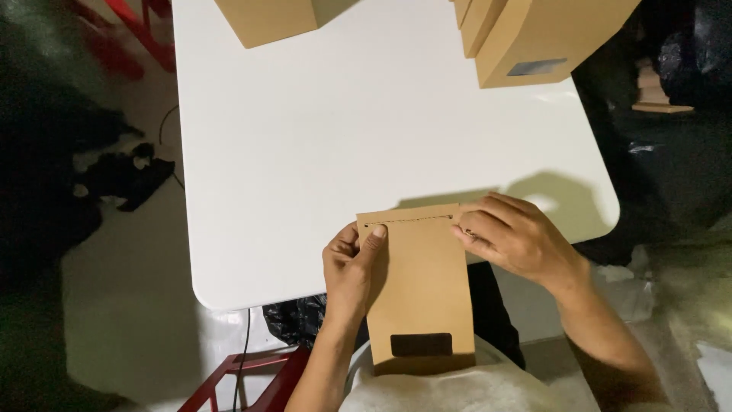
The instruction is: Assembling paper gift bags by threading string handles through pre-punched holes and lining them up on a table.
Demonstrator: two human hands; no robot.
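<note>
A flat brown paper pouch with a small dark window near its bottom hangs over the near edge of the white table. My left hand pinches its upper left corner, thumb on the front. My right hand pinches the upper right corner by the seal line. Both hands hold the pouch's top between them.
More brown paper pouches stand at the table's far edge, one at the back middle and a stack at the back right. A red stool frame and black bag lie below the table. Dark clutter covers the floor left.
</note>
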